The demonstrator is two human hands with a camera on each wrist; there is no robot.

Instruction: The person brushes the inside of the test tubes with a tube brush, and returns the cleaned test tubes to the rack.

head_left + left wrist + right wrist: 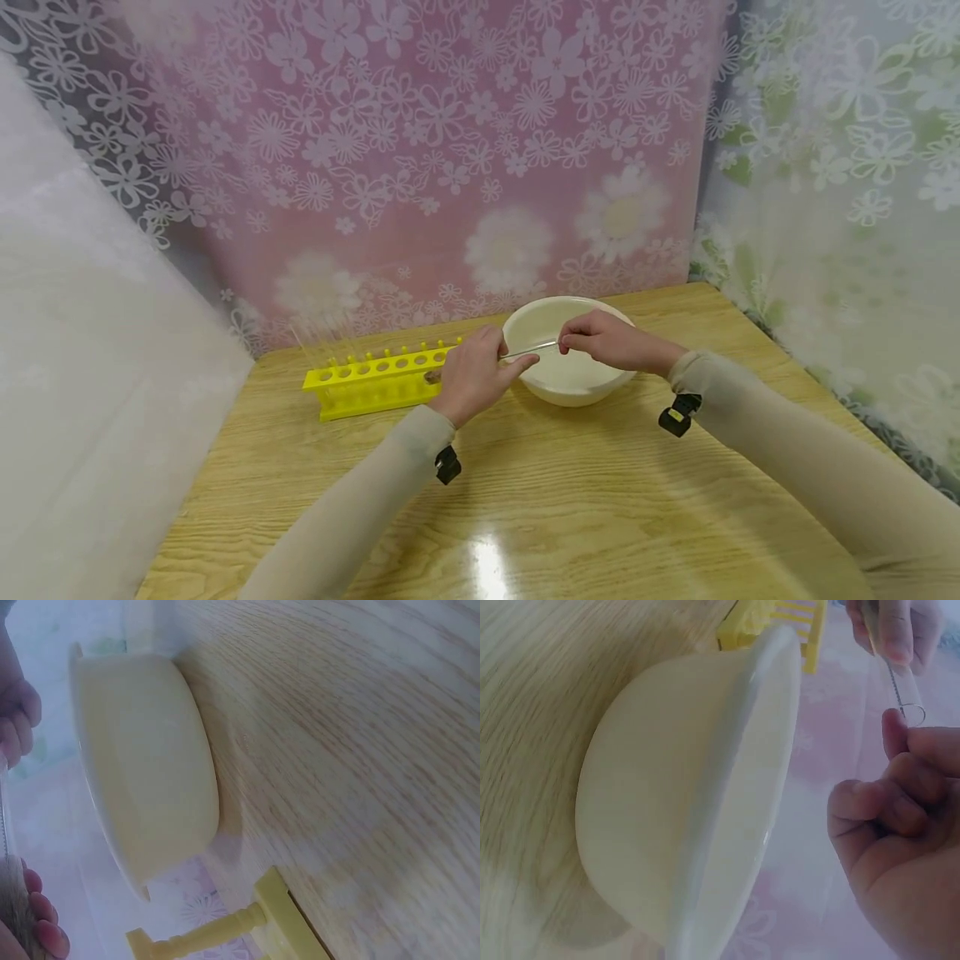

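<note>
My left hand (474,377) grips a clear glass test tube (531,349), fingers curled round it, near the basin's left rim. Inside the tube runs a test tube brush with a twisted wire stem (894,681); its brownish bristles (16,904) lie within the left hand's grip, and a bit of them shows past that hand in the head view. At the tube's round mouth (915,715), over the basin, my right hand (606,340) pinches the end of the brush's wire between thumb and forefinger. That wire end is mostly hidden by the fingertips.
A cream plastic basin (572,398) stands on the wooden table (525,500) beneath the hands. To its left is a yellow test tube rack (375,402) with pegs along its back, several clear tubes (330,337) upright at its left end. Flowered curtains (450,167) hang behind and beside the table.
</note>
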